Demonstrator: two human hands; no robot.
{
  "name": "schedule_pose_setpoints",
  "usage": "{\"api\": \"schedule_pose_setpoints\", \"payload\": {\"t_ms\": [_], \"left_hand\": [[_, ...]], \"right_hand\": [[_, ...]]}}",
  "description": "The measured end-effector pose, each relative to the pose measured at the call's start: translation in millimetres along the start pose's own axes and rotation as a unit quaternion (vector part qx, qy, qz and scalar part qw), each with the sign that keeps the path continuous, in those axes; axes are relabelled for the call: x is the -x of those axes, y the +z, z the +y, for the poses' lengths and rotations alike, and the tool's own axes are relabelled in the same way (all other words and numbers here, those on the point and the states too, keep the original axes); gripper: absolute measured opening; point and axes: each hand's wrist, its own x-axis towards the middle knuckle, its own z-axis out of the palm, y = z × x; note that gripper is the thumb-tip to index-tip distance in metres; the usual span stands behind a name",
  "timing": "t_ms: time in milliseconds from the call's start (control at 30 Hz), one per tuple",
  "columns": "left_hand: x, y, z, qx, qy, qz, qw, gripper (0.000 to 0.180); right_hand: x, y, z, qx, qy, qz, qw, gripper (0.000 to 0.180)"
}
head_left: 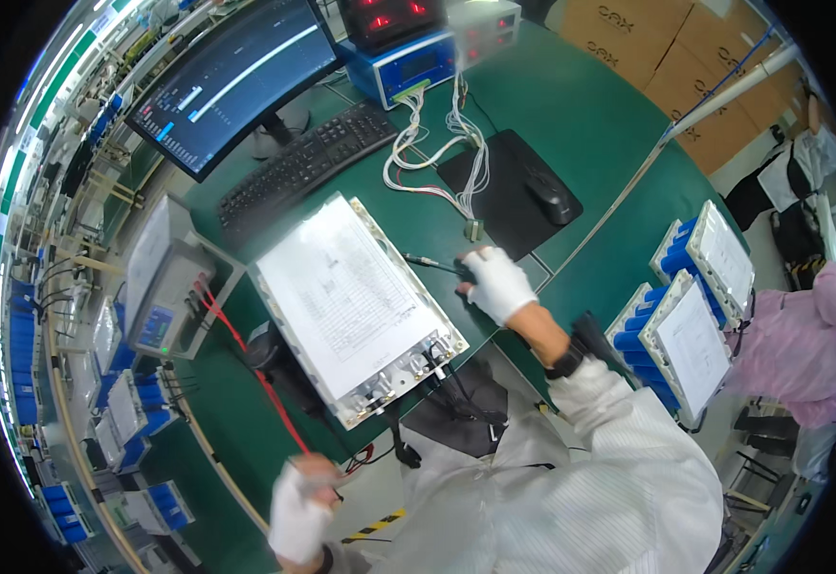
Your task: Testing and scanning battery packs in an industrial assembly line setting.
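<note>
A battery pack [343, 413] lies at a slant on the green bench, with a printed sheet [341, 297] covering its top and metal terminals and black leads along its near end. My right hand [499, 285], in a white fingerless glove, is right of the pack. Its fingers are bent around the end of a thin dark pen-like tool [428, 260], whose exact kind is unclear. Low at the left, my left hand [301, 509], gloved alike and blurred, is closed where a red test lead [279, 407] comes down; its fingertips are partly hidden.
A bench meter [165, 297] with red leads stands left of the pack. Beyond are a monitor [236, 81], keyboard [308, 167], blue instrument [401, 69], bundled white wires [456, 143] and mouse [552, 199]. More packs [691, 340] stand at right, near a person in pink [791, 349].
</note>
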Motion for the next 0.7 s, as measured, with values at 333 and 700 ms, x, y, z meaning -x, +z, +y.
{"api": "schedule_pose_setpoints", "payload": {"t_ms": [333,700], "left_hand": [[-267,-32,93,-0.450,-0.116,0.084,0.882,0.074],[-159,-70,45,0.259,-0.081,0.270,0.924,0.005]], "right_hand": [[16,-56,-21,-0.124,0.195,-0.139,0.963,0.020],[68,-155,-126,-0.603,0.204,0.219,0.740,0.016]]}}
